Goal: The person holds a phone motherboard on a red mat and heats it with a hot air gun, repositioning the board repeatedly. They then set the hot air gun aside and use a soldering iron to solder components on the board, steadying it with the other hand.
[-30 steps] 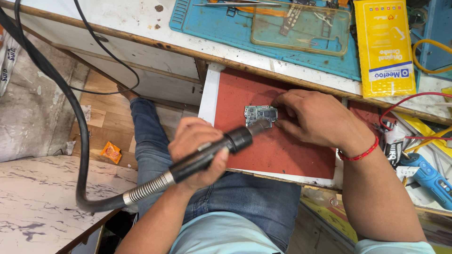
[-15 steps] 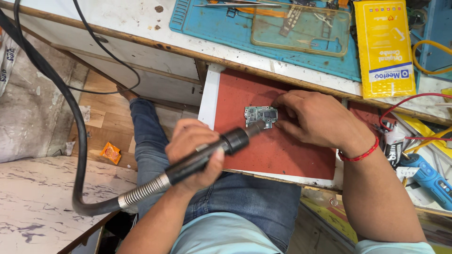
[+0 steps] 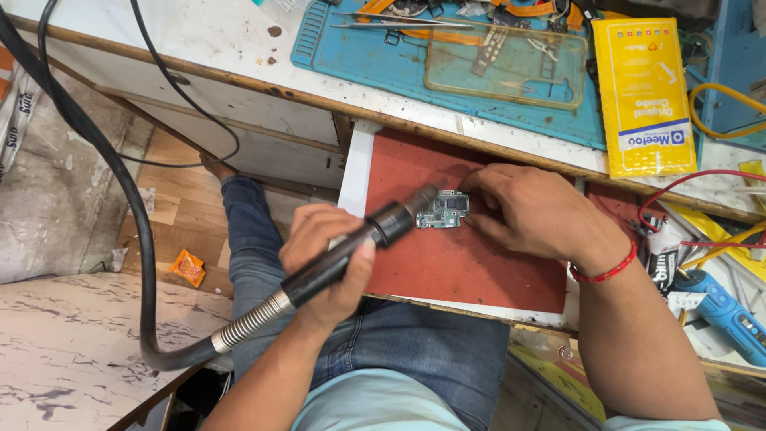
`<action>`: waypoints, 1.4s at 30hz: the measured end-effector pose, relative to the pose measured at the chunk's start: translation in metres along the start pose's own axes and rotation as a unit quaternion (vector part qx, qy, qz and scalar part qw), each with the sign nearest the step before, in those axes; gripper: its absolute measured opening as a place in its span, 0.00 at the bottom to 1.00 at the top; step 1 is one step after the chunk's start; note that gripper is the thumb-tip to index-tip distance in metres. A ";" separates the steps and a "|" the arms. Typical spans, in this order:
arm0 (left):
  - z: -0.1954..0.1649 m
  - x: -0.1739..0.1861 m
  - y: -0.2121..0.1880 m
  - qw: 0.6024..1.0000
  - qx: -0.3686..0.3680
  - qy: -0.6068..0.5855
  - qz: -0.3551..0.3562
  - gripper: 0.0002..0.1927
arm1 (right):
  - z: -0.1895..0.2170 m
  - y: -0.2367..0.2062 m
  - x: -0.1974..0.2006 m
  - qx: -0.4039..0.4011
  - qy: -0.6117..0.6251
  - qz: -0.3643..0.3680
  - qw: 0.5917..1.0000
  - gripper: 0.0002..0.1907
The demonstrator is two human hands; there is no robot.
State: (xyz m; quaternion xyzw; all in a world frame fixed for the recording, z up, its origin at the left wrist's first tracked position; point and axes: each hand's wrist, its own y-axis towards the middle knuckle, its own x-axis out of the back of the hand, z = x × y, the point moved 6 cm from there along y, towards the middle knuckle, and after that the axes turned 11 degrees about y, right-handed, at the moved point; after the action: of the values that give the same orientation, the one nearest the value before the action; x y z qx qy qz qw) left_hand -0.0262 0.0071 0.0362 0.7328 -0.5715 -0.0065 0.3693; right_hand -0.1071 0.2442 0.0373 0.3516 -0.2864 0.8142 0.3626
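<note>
My left hand (image 3: 325, 259) grips a black hot-air wand (image 3: 361, 242) whose metal nozzle points at a small green circuit board (image 3: 444, 210). The board lies on a red mat (image 3: 463, 263) on a pulled-out shelf. My right hand (image 3: 536, 211) rests on the mat at the board's right edge, fingertips touching and steadying it. A red thread is tied around that wrist. A thick black hose (image 3: 120, 199) runs from the wand's sprung end down and away to the left.
A blue work mat (image 3: 375, 56) on the bench above carries tweezers, flex cables and a clear phone case (image 3: 511, 68). A yellow packet (image 3: 645, 96) lies to its right. Red and yellow wires and a blue tool (image 3: 722, 307) crowd the right side.
My left hand has shifted the wand slightly, its nozzle staying aimed at the board. My right hand keeps its hold at the board's edge.
</note>
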 end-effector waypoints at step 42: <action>-0.004 -0.002 0.000 0.997 -0.053 -0.043 0.034 0.08 | 0.016 -0.003 0.005 0.067 0.007 -0.035 0.997 0.31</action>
State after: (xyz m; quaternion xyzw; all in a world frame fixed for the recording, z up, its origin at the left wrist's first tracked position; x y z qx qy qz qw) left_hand -0.0253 0.0107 0.0384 0.6912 -0.6105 -0.0555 0.3828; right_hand -0.1011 0.2364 0.0520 0.3793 -0.2164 0.8209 0.3680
